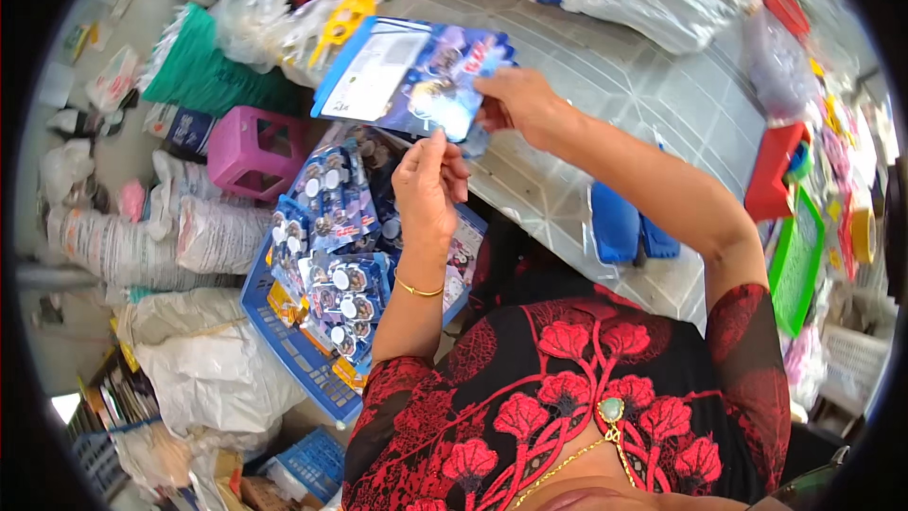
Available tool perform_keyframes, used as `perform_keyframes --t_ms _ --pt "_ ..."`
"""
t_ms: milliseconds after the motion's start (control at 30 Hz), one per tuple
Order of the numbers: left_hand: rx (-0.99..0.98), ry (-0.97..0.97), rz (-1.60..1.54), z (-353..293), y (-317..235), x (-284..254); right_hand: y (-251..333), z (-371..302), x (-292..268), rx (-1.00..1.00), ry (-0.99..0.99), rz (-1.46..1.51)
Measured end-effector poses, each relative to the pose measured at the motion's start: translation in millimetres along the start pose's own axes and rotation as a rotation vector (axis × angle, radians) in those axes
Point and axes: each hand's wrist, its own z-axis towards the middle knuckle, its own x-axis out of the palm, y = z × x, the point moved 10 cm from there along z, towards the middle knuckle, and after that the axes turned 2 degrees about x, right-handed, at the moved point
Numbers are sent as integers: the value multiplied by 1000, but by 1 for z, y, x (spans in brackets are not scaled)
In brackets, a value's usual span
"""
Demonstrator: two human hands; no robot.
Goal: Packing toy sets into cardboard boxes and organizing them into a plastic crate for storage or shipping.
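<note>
A flat blue printed packet [402, 80] with a white panel is held up over the table's near left edge. The fingers of my right hand [518, 104] are closed on its right edge. At its lower edge, my left hand [430, 185] pinches with thumb and finger; the other fingers are curled. Below and left of my left hand stands a blue plastic basket [295, 352], heaped with similar blue printed cards [336, 194] that carry round white pieces. Part of the basket is hidden by my left forearm.
Beyond the packet, a yellow plastic piece [346, 17] lies by clear bags on the tiled table [577, 66]. Blue pieces in clear wrap [617, 222] lie beneath my right forearm. A pink stool [255, 153] and white sacks [208, 350] crowd the left; a green tray [794, 265] stands right.
</note>
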Motion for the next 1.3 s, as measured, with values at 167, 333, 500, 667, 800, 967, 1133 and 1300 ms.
perform_keyframes --t_ms 167,333,500,667,800,967,1133,1300 --pt "102 255 414 -47 31 45 110 -67 -25 -776 -94 -696" --pt "341 594 848 -79 67 103 165 -179 -102 -973 -429 -1131" --pt "451 646 873 -69 89 122 144 -282 -208 -817 -836 -719" --pt "232 836 759 -22 110 145 89 -384 -276 -783 -1104 -434" --pt "305 1119 954 -2 112 188 22 -440 -310 -592 -1254 -277" --pt "763 1349 1330 -12 125 230 -73 -453 -306 -390 -1206 47" --pt "722 1490 1288 -23 143 250 -116 -433 -296 -414 -1036 206" --pt "673 1552 1138 -35 150 252 -138 -433 -295 -355 -1039 166"
